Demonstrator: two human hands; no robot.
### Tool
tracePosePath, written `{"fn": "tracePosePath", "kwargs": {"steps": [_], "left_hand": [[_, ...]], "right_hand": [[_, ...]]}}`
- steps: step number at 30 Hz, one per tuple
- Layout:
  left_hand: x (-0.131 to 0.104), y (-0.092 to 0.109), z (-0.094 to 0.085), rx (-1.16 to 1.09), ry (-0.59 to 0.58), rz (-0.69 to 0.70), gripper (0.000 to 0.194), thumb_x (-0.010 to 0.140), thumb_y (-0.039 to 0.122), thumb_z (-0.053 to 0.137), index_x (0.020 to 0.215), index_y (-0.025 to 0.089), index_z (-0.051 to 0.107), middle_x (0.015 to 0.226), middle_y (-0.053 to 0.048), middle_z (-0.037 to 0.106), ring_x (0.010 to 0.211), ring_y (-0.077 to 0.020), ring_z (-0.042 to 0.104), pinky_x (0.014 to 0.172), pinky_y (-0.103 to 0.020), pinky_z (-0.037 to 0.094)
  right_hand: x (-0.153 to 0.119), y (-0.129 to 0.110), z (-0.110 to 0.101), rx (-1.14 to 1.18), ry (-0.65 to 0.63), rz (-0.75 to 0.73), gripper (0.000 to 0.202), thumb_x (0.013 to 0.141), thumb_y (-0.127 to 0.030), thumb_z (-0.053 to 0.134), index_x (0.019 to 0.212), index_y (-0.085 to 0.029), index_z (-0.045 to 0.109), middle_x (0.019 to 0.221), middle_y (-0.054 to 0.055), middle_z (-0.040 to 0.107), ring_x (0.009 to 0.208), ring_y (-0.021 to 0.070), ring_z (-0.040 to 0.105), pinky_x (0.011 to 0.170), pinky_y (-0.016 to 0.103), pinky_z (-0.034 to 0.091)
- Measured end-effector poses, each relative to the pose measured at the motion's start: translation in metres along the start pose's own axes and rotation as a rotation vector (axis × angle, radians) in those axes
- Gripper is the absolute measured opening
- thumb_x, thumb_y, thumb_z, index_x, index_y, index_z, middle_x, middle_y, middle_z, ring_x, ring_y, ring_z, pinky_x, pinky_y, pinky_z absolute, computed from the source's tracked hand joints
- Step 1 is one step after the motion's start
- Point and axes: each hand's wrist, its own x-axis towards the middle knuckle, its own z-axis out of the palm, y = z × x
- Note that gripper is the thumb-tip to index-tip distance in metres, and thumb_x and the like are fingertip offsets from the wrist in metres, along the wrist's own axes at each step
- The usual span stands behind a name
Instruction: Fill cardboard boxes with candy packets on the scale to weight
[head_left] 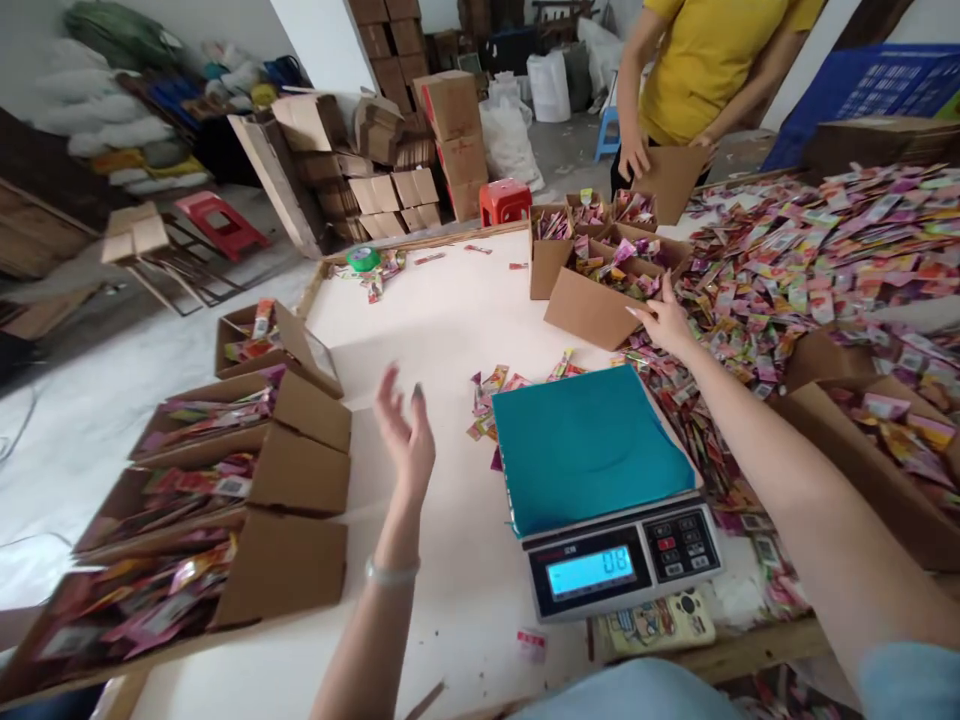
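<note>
My left hand (409, 430) is raised over the white tabletop (442, 320), fingers apart and holding nothing. My right hand (667, 318) reaches forward and grips the near edge of a cardboard box (589, 308) that is tilted and full of small packets. Between my arms stands a digital scale (551, 580) with a teal pan (592, 445). Its lit display shows digits, and the pan bears nothing. Several loose packets (487, 390) lie just behind the scale.
Open boxes of packets (300, 480) line the table's left side. A large packet heap (832, 260) covers the right, beside another box (862, 450). Green tape (364, 259) lies at the far edge. A phone (660, 622) sits below the scale. Opposite, a person in yellow (720, 70) holds cardboard (671, 180).
</note>
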Motion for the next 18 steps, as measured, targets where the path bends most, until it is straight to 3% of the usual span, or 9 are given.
{"fn": "tracePosePath", "kwargs": {"steps": [2,5,7,9,11,13,15,18], "left_hand": [[0.038,-0.002,0.066,-0.056,-0.281,-0.333,0.059,0.106,0.053,0.053,0.157,0.028,0.043,0.169,-0.014,0.048,0.159,-0.0263,0.046,0.132,-0.047,0.038],[0.074,-0.004,0.159,-0.056,-0.527,-0.530,0.055,0.108,0.048,0.052,0.155,0.020,0.050,0.155,-0.020,0.063,0.142,-0.0305,0.063,0.117,-0.047,0.054],[0.083,-0.004,0.204,-0.061,-0.613,-0.562,0.054,0.105,0.053,0.058,0.145,0.015,0.060,0.138,-0.022,0.073,0.126,-0.0312,0.072,0.106,-0.044,0.060],[0.087,-0.004,0.230,-0.076,-0.689,-0.595,0.058,0.103,0.061,0.059,0.129,0.010,0.070,0.115,-0.020,0.080,0.109,-0.0297,0.077,0.096,-0.040,0.063],[0.090,0.000,0.237,-0.101,-0.729,-0.605,0.065,0.103,0.068,0.054,0.116,0.007,0.074,0.096,-0.018,0.081,0.100,-0.0281,0.079,0.092,-0.038,0.064],[0.093,0.009,0.226,-0.144,-0.713,-0.559,0.066,0.106,0.068,0.046,0.116,0.010,0.075,0.097,-0.014,0.082,0.106,-0.0263,0.079,0.099,-0.037,0.064],[0.094,0.022,0.202,-0.196,-0.662,-0.473,0.062,0.109,0.065,0.040,0.122,0.016,0.075,0.108,-0.010,0.083,0.121,-0.0243,0.076,0.111,-0.036,0.060],[0.076,0.041,0.148,-0.256,-0.604,-0.340,0.058,0.106,0.066,0.046,0.133,0.023,0.073,0.124,-0.006,0.082,0.135,-0.0280,0.070,0.118,-0.042,0.058]], "right_hand": [[-0.012,0.019,0.001,0.092,0.035,-0.057,0.035,0.101,-0.044,0.056,0.080,-0.017,0.065,0.175,0.025,0.032,0.136,0.0322,0.065,0.123,0.042,0.048],[-0.026,0.028,0.000,0.200,0.018,-0.126,0.042,0.099,-0.051,0.058,0.070,-0.021,0.054,0.173,0.024,0.037,0.139,0.0329,0.065,0.119,0.043,0.051],[-0.034,0.025,0.002,0.249,-0.012,-0.183,0.049,0.100,-0.054,0.058,0.065,-0.024,0.041,0.174,0.022,0.036,0.139,0.0324,0.064,0.114,0.042,0.054],[-0.037,0.019,0.004,0.282,-0.035,-0.220,0.052,0.101,-0.052,0.057,0.065,-0.024,0.032,0.175,0.021,0.035,0.133,0.0319,0.068,0.108,0.043,0.058],[-0.037,0.011,0.002,0.299,-0.025,-0.229,0.052,0.102,-0.049,0.056,0.065,-0.024,0.029,0.173,0.023,0.036,0.120,0.0316,0.074,0.100,0.045,0.061],[-0.036,-0.001,-0.012,0.310,0.044,-0.285,0.050,0.102,-0.048,0.057,0.066,-0.023,0.032,0.172,0.022,0.040,0.118,0.0318,0.075,0.097,0.046,0.063],[-0.039,-0.018,-0.038,0.304,0.154,-0.417,0.046,0.103,-0.050,0.059,0.070,-0.022,0.044,0.171,0.017,0.043,0.135,0.0333,0.067,0.103,0.047,0.062],[-0.063,-0.050,-0.087,0.247,0.244,-0.595,0.038,0.104,-0.053,0.062,0.084,-0.021,0.059,0.171,0.011,0.046,0.152,0.0342,0.054,0.115,0.050,0.057]]}}
